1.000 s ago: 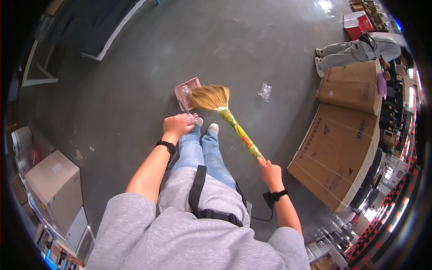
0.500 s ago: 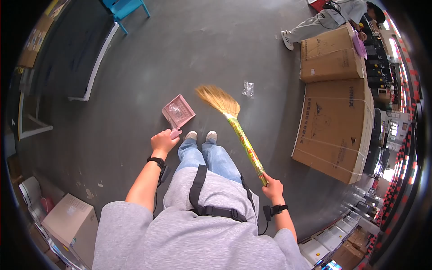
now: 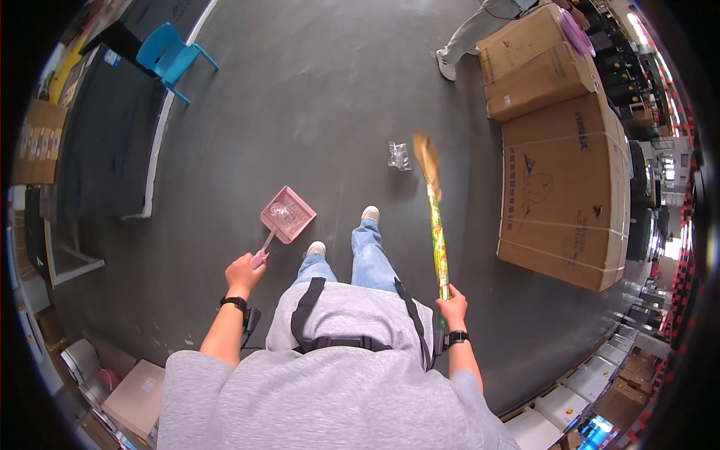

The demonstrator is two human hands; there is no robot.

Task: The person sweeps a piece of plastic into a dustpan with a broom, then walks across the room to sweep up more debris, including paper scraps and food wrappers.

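- We see the broom bristles (image 3: 428,161) blurred.
- We see a co-worker (image 3: 466,36) cut by the top edge.
- We cannot read small print (image 3: 581,236) on the carton (image 3: 555,180).
- We find the right hand (image 3: 453,306) hiding some broom handle (image 3: 439,247).

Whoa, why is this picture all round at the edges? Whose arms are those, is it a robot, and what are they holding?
No robot here: it's a person using two bare hands. The camera is worn on their head, looking forward and down, and its very wide view makes things look bendy. The left hand holds a pink dustpan with something clear and crinkly in it. The right hand holds a broom with a colourful handle. On the grey floor, beside the bristles, lies a clear crumpled piece, perhaps plastic. Farther away you can see a blue chair and big cardboard boxes.
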